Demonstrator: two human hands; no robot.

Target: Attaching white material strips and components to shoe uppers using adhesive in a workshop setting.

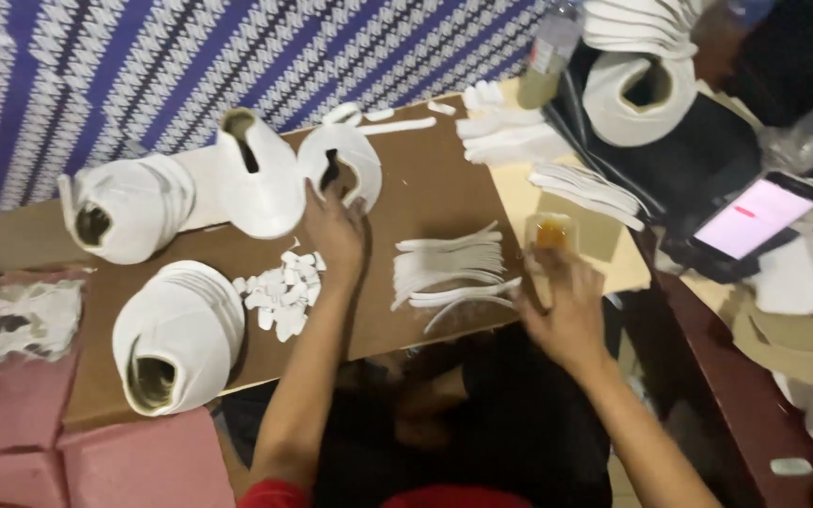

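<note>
Up top, left hand lies spread on a curled white shoe upper; right hand's grip unclear.

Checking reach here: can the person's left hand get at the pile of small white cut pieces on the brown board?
Probably yes: the left hand rests just above the pile of small white cut pieces, with nothing lying between them.

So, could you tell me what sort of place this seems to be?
Probably a small shoemaking workshop: stacks of white shoe uppers, a pile of small white cut pieces and long white strips lie on a brown board. The left hand touches one upper.
</note>
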